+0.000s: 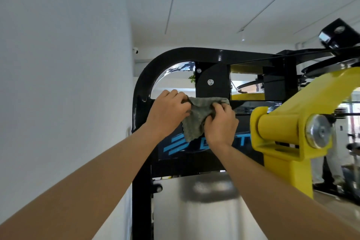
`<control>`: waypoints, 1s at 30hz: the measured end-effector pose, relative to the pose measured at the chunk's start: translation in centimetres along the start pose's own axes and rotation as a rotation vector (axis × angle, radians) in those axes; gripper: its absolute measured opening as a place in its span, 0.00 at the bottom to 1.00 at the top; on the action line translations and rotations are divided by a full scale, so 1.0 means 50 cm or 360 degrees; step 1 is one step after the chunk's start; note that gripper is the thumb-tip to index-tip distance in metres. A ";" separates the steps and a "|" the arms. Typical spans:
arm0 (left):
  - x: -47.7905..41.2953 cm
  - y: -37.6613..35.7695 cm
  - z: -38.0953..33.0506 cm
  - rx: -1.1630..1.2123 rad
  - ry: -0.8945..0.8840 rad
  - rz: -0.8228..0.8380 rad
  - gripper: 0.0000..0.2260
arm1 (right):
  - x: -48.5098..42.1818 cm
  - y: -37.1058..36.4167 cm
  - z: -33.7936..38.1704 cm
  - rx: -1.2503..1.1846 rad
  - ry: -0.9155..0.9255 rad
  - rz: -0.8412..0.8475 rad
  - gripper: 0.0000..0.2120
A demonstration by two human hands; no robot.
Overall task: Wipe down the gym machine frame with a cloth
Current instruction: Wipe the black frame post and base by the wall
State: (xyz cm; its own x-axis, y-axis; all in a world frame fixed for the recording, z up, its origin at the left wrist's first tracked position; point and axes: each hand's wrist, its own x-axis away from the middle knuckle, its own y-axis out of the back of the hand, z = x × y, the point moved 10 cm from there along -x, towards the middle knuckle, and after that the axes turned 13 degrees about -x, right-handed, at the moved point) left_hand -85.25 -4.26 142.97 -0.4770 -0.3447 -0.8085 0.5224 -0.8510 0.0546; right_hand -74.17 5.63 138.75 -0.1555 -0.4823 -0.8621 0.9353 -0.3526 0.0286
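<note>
1. Head view, placement: the grey-green cloth (196, 121) sits near the middle of the picture, bunched between both hands. It is in front of the black machine frame (142, 87), whose curved corner rises at 11 o'clock from the cloth.
2. Head view, hands: the left hand (167, 109), at 9 o'clock of the cloth, has its fingers curled into the upper left edge. The right hand (220, 124), at 3 o'clock, pinches the upper right edge with curled fingers. Both are gripping it.
3. Head view, handling: the cloth looks light, soft and nubbly. It sags between the hands, and a loose corner hangs toward 6 o'clock. It should fold easily into a pad, best gathered in the palm so nothing trails. The frame is glossy and rigid, probably slick, so firm pressure seems safe.
4. Head view, hidden:
   - The hands cover the crossbar, so whether the cloth touches it cannot be told.
   - The blue logo panel (175, 146) at 6 o'clock is partly covered and its lettering is unreadable.
   - The yellow arm (292, 107) at 3 o'clock blocks the frame's right side.
   - The frame's foot is cut off at the bottom edge.
   - The pale area low in the middle is blurred.
</note>
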 end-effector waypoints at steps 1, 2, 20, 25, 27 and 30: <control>0.016 0.012 0.009 -0.0013 -0.0026 -0.0070 0.08 | 0.004 -0.008 0.012 0.0006 0.0085 0.0042 0.18; 0.036 0.021 0.022 -0.0006 -0.0031 -0.0137 0.08 | 0.007 -0.016 0.025 0.0002 0.0170 0.0080 0.18; 0.404 -0.065 0.273 0.1392 0.1797 0.0367 0.10 | 0.158 -0.165 0.271 -0.0007 0.1148 0.0581 0.20; 0.392 -0.066 0.234 0.1830 0.1800 0.0402 0.17 | 0.173 -0.176 0.286 -0.0016 0.1261 0.0611 0.19; 0.376 -0.065 0.215 0.1972 0.1767 0.0412 0.18 | 0.173 -0.173 0.284 -0.0037 0.1270 0.0592 0.18; 0.366 -0.069 0.190 0.2185 0.1788 0.0425 0.17 | 0.195 -0.163 0.262 -0.0108 0.1219 0.0527 0.16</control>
State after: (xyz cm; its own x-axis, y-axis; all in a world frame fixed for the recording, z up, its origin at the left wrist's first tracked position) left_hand -102.51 -11.39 133.54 0.4793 -0.6051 -0.6357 -0.6833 -0.7119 0.1624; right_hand -87.50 -6.71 136.75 0.3666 0.1347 -0.9206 0.9157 -0.2275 0.3314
